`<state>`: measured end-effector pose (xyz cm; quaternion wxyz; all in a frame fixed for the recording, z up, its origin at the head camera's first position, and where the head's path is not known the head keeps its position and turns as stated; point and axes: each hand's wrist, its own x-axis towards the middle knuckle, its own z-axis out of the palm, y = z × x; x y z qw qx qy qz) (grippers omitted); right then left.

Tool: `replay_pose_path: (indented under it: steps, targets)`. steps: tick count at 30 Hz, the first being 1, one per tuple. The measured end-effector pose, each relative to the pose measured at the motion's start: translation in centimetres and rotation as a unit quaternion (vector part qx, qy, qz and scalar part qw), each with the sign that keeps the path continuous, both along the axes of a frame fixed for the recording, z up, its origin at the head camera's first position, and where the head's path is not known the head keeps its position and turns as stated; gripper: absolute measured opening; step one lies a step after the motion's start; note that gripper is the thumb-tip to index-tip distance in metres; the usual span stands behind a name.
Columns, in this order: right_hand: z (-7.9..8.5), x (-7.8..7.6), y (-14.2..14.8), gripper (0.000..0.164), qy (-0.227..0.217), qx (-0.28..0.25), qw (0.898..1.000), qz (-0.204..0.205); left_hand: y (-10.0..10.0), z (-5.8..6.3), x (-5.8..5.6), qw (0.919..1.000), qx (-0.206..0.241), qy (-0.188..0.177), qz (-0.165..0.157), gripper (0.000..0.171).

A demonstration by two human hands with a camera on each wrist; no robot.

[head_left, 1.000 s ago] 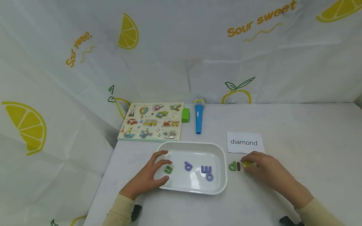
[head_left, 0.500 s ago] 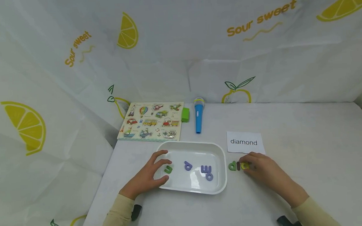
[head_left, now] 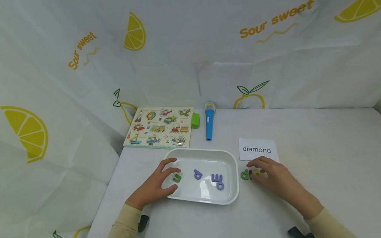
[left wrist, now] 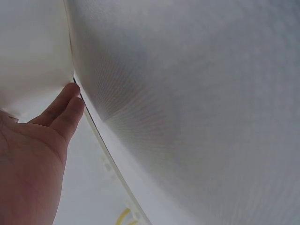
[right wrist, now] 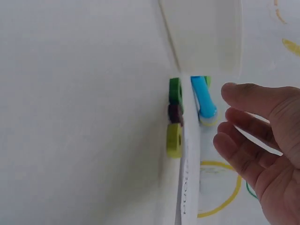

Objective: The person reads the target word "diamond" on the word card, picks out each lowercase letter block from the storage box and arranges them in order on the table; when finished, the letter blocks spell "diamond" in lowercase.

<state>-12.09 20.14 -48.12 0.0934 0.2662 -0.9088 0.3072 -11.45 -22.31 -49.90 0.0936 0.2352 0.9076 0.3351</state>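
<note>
My left hand [head_left: 155, 186] lies at the left end of the white tray [head_left: 202, 160], fingers spread over its rim. In the left wrist view its fingers look nearly straight against the tray's side. In the tray are a green n-shaped letter [head_left: 177, 178], a purple letter [head_left: 197, 174], a purple m [head_left: 217, 178] and a purple o [head_left: 220, 186]. Right of the tray stand a green d [head_left: 244, 174], a dark i [right wrist: 175, 113] and a yellow letter [right wrist: 174, 140] in a row. My right hand [head_left: 276, 177] hovers by the yellow letter, fingers relaxed and apart from it.
A card [head_left: 257, 144] reading "diamond" lies behind the letter row. Farther back are a blue toy microphone [head_left: 209, 123], a green block [head_left: 195, 121] and a picture puzzle board [head_left: 159, 129]. A printed curtain [head_left: 189, 80] hangs behind the table.
My right hand slid the yellow letter left beside the dark i, then let go of it, its fingers now parted. The left hand and tray have stayed put.
</note>
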Motion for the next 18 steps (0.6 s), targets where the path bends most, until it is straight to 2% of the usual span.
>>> replay_pose_path:
  steps: [3,7,12,18]
  targets:
    - [1.0,0.3,-1.3,0.044,0.017,-0.054,0.998,0.039,0.0,0.0,0.0,1.0000,0.001,0.002,-0.003,0.042]
    - [2.3,0.7,-3.6,0.045,0.012,-0.069,0.993,0.090,0.0,0.2,0.1,1.0000,0.001,0.000,-0.004,0.042]
    - [3.3,1.0,-6.7,0.039,-0.007,-0.034,0.991,0.133,0.1,0.4,0.1,1.0000,-0.003,0.002,-0.002,0.042]
    - [3.1,0.9,-10.1,0.033,-0.055,0.055,0.990,0.120,0.2,0.4,0.1,1.0000,-0.007,0.000,-0.001,0.042]
